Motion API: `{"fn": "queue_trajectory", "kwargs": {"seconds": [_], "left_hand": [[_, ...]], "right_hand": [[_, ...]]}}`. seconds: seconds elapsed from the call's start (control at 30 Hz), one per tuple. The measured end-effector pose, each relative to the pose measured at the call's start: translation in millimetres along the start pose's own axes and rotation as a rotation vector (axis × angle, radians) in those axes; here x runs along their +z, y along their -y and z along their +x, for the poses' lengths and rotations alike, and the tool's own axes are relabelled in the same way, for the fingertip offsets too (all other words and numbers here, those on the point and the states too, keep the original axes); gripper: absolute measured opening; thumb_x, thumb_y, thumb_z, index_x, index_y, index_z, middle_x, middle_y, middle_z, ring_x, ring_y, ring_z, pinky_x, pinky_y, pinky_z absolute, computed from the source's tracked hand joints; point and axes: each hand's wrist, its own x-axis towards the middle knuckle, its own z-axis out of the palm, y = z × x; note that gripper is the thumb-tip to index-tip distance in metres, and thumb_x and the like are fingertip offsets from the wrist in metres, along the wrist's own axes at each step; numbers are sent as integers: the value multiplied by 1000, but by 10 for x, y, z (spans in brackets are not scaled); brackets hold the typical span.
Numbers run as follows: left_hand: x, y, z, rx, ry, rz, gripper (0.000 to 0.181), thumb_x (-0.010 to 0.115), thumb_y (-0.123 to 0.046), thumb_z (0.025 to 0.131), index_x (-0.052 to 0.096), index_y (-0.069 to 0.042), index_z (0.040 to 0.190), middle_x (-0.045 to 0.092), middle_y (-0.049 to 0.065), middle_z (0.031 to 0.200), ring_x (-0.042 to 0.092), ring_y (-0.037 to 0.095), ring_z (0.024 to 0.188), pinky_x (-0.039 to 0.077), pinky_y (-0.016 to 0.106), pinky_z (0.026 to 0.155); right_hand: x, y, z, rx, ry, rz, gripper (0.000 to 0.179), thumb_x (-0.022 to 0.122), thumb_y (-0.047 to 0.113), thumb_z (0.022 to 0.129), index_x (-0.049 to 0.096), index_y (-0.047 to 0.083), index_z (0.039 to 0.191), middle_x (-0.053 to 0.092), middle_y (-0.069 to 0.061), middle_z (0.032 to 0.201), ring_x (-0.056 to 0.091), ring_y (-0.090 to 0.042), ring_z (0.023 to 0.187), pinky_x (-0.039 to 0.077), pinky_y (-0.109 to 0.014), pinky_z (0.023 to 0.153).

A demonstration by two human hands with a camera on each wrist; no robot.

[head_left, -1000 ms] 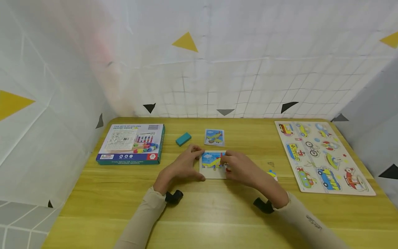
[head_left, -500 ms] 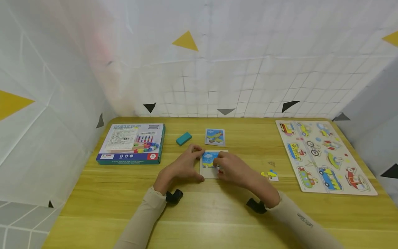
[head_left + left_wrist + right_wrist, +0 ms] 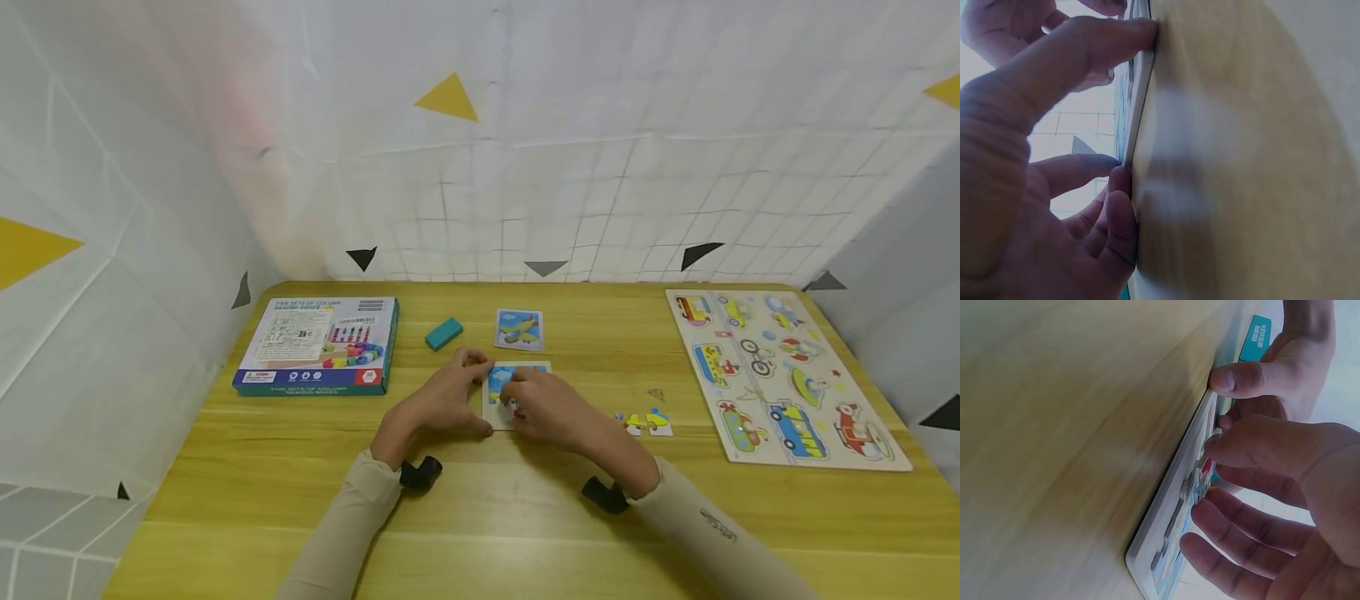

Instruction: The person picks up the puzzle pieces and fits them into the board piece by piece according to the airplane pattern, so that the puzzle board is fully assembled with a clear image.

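A small airplane jigsaw board [image 3: 498,419] lies on the table, its tray partly filled with blue sky and yellow pieces. My left hand [image 3: 438,400] holds the board's left side, thumb at the near corner and index finger at the far one. Over the board, my right hand [image 3: 553,407] pinches a jigsaw piece [image 3: 1206,466] with a red patch between thumb and fingers, close above the tray. The right hand hides much of the board's right half in the head view. Several loose jigsaw pieces [image 3: 658,422] lie to the right, beside the right wrist.
Behind the board lies an airplane picture card [image 3: 519,330], with a teal block [image 3: 444,334] to its left. A bead toy box [image 3: 322,346] is at the back left. On the right lies a large vehicle peg puzzle [image 3: 765,392].
My right hand has slid left across the board with the jigsaw piece, uncovering more loose pieces at the right. The left hand has stayed at the board's edge.
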Motion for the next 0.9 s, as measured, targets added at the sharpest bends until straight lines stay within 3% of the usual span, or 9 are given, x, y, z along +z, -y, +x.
{"fn": "queue_trajectory", "kwargs": {"seconds": [0.37,0.9], "left_hand": [[15,-23,9,2,7,38,101,89,-32,71,37,-4,154,31,6,148,43,22,126,41,37,105],[-5,25,-5,19,-1,-34,94,90,-30,72,43,-12,152,32,4,149,43,21,127,42,38,103]], "right_hand": [[50,44,100,-17,6,2,17,82,11,81,74,8,96,62,-4,92,54,-16,79,48,-33,69],[68,81,159,-76,5,9,13,79,4,81,77,7,94,63,-6,89,57,-17,76,49,-30,67]]}}
